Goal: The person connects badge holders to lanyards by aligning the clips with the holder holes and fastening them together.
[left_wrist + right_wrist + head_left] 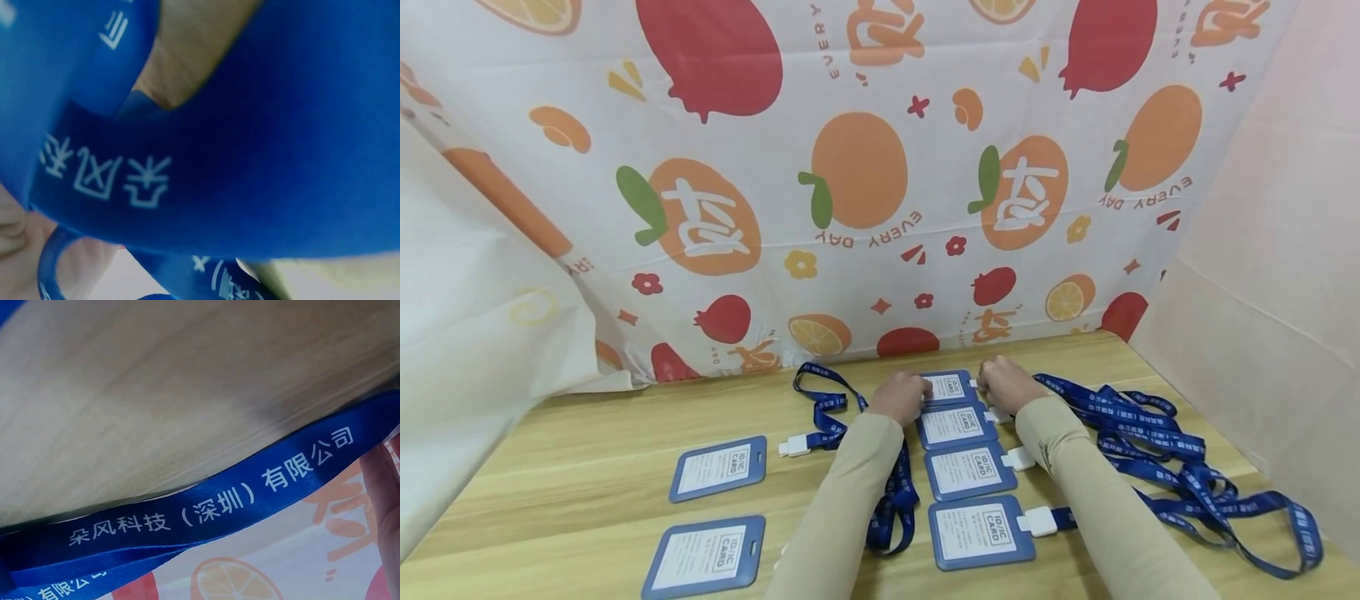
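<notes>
Left hand (898, 397) touching badge (951, 387), right (1006, 383) at clip (973, 383)

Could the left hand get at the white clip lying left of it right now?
Probably yes: the white clip lies uncovered on the table, with only blue lanyard strap between it and the left hand, which would have to leave the top card holder.

Badges (982, 533) on table (587, 467), lanyard pile (1150, 440) right, curtain (861, 171) behind

Holders (718, 469): smooth plastic with matt paper inserts (974, 528). Clips (1039, 522): white plastic. Straps (212, 506): smooth, satiny cloth. Surface (587, 483): smooth wood grain. Sleeves (865, 492): matt cloth. Curtain (790, 167), top of frame: creased.
</notes>
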Motion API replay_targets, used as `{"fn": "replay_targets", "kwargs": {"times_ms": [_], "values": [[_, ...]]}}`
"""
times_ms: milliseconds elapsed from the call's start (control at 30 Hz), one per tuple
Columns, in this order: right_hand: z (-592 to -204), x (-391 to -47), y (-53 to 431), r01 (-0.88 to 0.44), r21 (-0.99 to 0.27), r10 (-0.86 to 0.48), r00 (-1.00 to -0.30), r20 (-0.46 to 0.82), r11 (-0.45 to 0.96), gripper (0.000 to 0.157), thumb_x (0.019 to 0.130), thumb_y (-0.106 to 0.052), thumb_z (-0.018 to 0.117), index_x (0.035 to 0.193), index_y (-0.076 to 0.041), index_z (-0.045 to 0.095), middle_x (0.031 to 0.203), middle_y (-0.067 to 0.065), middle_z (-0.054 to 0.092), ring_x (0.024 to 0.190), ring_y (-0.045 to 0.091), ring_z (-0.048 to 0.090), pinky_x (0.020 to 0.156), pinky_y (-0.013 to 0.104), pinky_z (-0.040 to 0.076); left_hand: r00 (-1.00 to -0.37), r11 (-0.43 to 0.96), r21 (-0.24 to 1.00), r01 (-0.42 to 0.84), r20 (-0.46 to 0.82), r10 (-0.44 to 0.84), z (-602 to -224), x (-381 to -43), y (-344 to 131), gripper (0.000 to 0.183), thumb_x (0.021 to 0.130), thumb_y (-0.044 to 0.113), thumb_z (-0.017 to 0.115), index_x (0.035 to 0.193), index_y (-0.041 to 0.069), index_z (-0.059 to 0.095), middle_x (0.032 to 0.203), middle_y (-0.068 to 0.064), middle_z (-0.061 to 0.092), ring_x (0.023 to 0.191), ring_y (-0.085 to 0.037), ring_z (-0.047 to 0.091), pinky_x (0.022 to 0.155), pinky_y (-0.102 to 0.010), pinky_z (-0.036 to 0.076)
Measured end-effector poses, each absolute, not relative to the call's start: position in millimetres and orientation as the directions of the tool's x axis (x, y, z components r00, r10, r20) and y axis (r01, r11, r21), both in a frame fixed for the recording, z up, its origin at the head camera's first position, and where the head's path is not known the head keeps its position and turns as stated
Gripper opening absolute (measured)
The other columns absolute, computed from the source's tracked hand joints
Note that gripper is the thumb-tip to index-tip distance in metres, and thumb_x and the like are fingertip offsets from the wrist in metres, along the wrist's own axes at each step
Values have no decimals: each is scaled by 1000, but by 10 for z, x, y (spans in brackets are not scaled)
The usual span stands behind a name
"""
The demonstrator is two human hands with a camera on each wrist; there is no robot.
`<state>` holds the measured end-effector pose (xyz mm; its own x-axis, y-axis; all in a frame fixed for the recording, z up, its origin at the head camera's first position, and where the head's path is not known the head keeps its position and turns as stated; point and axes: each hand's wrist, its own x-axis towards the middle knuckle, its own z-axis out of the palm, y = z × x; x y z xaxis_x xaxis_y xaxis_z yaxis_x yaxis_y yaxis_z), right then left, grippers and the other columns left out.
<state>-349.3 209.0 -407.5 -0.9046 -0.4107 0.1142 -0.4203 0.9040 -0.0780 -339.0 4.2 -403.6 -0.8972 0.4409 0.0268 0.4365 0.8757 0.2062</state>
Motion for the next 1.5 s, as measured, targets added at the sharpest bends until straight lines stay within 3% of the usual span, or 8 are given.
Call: {"fn": "replay_targets", "kwargs": {"times_ms": [1167,1500], "values": [[-3997,-3555,2082,-403,-88,-400,-915,52,911,15,85,10,72,95,2,79,94,15,71,91,29,69,83,36,58,-901,884,195,425,4,433,-3988,-3437,68,24,96,5,70,118,12,77,120,-10,67,108,-23,62,100,-38,51],[-3941,-3557,2050,-424,-17,-424,-906,9,905,13,85,8,74,96,2,78,90,12,72,89,27,69,81,36,58,-904,887,199,416,-15,427,-3982,-3452,69,22,97,6,69,116,13,78,121,-9,68,106,-22,61,99,-37,51]]}}
